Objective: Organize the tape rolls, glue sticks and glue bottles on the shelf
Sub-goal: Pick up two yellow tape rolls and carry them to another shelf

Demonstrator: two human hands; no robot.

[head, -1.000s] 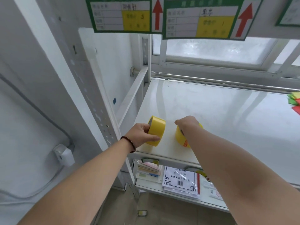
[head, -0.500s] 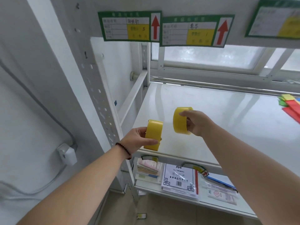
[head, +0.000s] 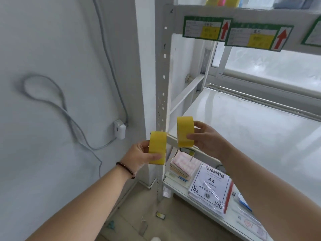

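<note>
Both hands pinch yellow tape rolls by the rim in air, left hand (head: 139, 154) with left roll (head: 157, 147) off the shelf (head: 243, 129) corner, right hand (head: 205, 138) with right roll (head: 185, 131) at its edge; thin fingertip grip could slip, dropping a roll to the floor (head: 147, 221).

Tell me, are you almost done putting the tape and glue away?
Not nearly. Nothing looks put away yet: the white shelf in front shows no tape or glue on it. In hand: the left hand holds one yellow tape roll, and the right hand holds another yellow tape roll, both off the shelf. Left: placing both rolls. No glue sticks or bottles are in view.
</note>
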